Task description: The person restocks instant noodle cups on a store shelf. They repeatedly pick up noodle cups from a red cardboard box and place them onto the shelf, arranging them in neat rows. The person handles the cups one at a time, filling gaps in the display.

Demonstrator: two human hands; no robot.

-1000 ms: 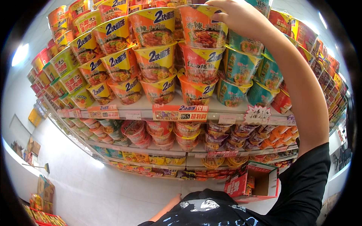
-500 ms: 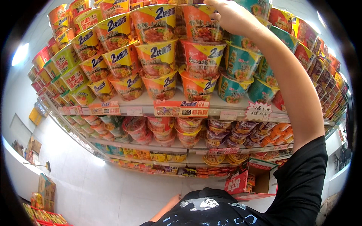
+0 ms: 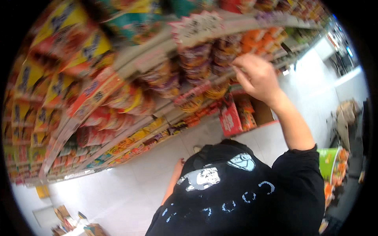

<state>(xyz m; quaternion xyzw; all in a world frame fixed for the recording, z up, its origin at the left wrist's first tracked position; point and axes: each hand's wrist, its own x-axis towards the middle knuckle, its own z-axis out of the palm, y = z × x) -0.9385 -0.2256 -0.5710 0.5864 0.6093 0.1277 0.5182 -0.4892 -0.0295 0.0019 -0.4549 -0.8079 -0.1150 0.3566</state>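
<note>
My right hand [image 3: 258, 76] is raised in front of the lower shelves, above an opened red cardboard carton [image 3: 230, 122]. Its fingers are loosely bent, the thumb stands apart from them, and nothing shows between them. Inside the carton lie orange-red noodle packs [image 3: 247, 114]. Purple noodle bowls [image 3: 195, 63] are stacked on the shelf beside that hand. Low by my side hangs my left hand [image 3: 181, 162], mostly hidden by my black shirt [image 3: 236, 188], so its fingers cannot be made out.
Yellow-and-orange noodle cups [image 3: 88, 51] and teal ones [image 3: 136, 23] crowd the upper shelf. A jagged-edged price sign [image 3: 197, 27] sticks out from the shelf edge. To my right is a green pack [image 3: 328, 163]. Pale floor tiles [image 3: 138, 185] run below the shelves.
My right hand has come away from the cup in the top row and dropped to the lower shelf level. The view has turned right, tilting the shelves, and is blurred.
</note>
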